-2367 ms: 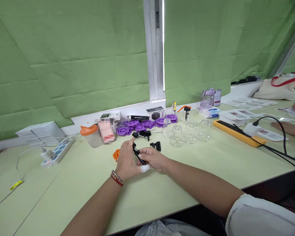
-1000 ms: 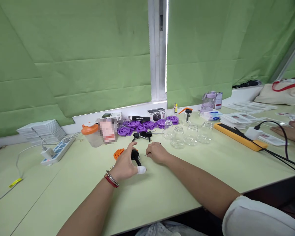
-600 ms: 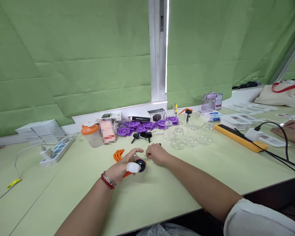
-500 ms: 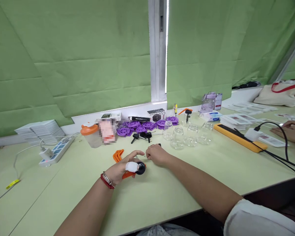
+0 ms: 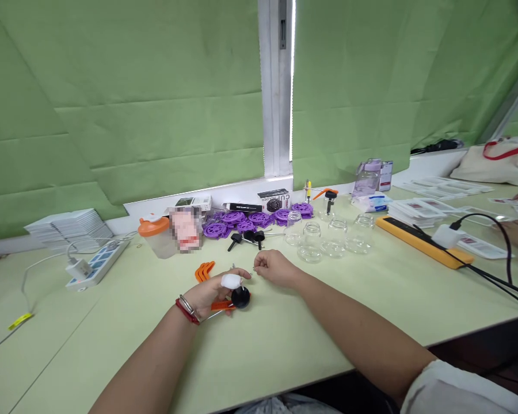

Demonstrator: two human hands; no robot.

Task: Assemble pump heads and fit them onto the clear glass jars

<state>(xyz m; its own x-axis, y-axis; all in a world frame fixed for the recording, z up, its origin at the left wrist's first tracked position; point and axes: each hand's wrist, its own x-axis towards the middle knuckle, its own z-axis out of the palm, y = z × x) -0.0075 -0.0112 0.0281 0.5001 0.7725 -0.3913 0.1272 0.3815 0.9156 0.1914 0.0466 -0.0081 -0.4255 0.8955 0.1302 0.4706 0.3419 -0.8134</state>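
Observation:
My left hand (image 5: 207, 290) is closed around a part with a round black end (image 5: 240, 297) and an orange arm (image 5: 222, 305). A white covering (image 5: 232, 281) sits at its thumb, just above the black end. A thin metal rod (image 5: 216, 315) sticks out below the palm. Just to the right, my right hand (image 5: 274, 268) has its fingertips pinched near the left index finger. Something tiny shows at those fingertips, too small to name. Several bent orange pieces (image 5: 204, 271) lie behind my left hand. Black knobbed parts (image 5: 247, 237) lie farther back.
Purple wheel-shaped parts (image 5: 259, 219) line the back. Clear jars (image 5: 312, 244) stand right of them. An orange-lidded shaker (image 5: 154, 233) and a white power strip (image 5: 99, 263) are left. An orange power strip (image 5: 423, 241) and another person's hand (image 5: 515, 234) are right.
My left hand has tilted the part, and the thin rod now shows below the palm. My right hand stays pinched, with its fingertips slightly higher. The other person's hands have shifted.

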